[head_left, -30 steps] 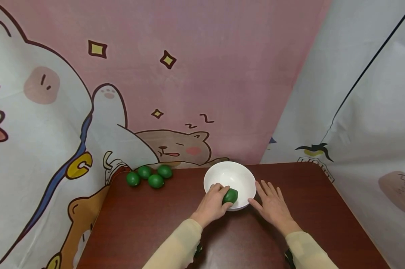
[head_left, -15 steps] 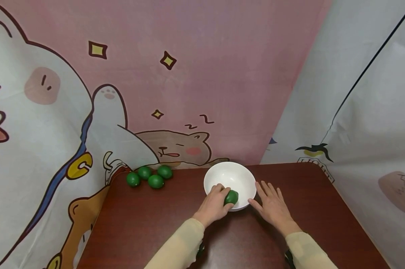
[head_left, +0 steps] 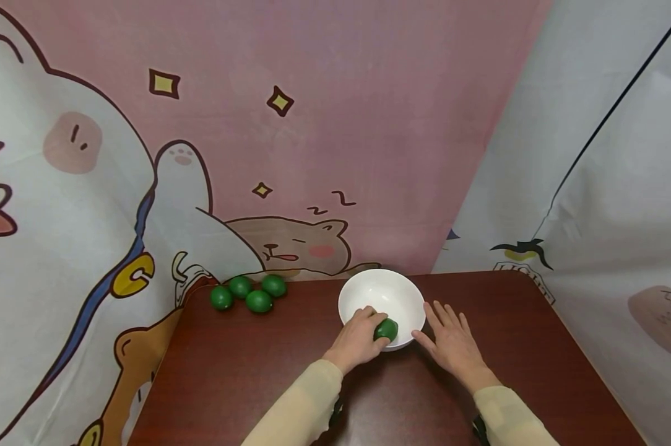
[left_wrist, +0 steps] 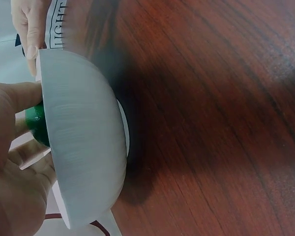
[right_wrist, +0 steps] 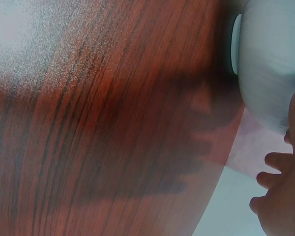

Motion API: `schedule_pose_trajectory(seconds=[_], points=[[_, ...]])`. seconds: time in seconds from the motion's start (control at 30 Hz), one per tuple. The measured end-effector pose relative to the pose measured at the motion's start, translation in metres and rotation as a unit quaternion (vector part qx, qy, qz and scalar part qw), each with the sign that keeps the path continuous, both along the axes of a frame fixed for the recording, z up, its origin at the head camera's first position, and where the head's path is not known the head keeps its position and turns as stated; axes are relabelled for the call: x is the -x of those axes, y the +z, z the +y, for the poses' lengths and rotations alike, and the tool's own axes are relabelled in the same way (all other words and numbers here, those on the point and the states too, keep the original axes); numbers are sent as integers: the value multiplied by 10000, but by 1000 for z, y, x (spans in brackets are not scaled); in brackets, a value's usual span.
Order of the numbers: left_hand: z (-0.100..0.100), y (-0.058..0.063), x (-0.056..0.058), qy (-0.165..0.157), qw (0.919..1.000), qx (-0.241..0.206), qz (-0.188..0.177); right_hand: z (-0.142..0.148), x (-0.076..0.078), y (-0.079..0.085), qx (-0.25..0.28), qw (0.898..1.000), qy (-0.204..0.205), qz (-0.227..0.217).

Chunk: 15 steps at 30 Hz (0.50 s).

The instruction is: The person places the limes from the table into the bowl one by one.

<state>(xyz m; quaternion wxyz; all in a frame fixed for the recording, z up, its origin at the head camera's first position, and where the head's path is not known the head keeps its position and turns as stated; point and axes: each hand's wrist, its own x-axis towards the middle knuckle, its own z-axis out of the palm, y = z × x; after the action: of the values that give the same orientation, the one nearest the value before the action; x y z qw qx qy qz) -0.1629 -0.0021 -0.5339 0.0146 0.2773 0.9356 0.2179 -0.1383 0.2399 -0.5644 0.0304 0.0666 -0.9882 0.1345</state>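
Observation:
My left hand (head_left: 358, 337) reaches over the near left rim of a white bowl (head_left: 381, 290) and holds a smooth green lime (head_left: 387, 330) between thumb and fingers, low at the bowl's near side. In the left wrist view, the lime (left_wrist: 37, 123) shows partly above the bowl's edge, between the thumb and fingers. My right hand (head_left: 455, 347) is at the bowl's right side, fingers spread and fairly straight, thumb at the rim. The right wrist view shows the bowl's outer wall (right_wrist: 270, 59) beside that hand (right_wrist: 290, 187).
Several more green limes (head_left: 259, 301) lie grouped at the back left of the brown wooden table (head_left: 246, 371). Behind the table hangs a cartoon-printed cloth (head_left: 402, 136), pink and white, close to the back edge.
My left hand and the lime have shifted slightly right and toward the near side of the bowl. The right hand, the bowl and the other limes stay where they were.

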Motion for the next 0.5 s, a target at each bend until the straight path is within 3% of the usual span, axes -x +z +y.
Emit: schedule_pose_trajectory(seconds=[0.5], points=[[6,2,2,-58,10000,36,56,0,-1,-1,28,10000,6,43]])
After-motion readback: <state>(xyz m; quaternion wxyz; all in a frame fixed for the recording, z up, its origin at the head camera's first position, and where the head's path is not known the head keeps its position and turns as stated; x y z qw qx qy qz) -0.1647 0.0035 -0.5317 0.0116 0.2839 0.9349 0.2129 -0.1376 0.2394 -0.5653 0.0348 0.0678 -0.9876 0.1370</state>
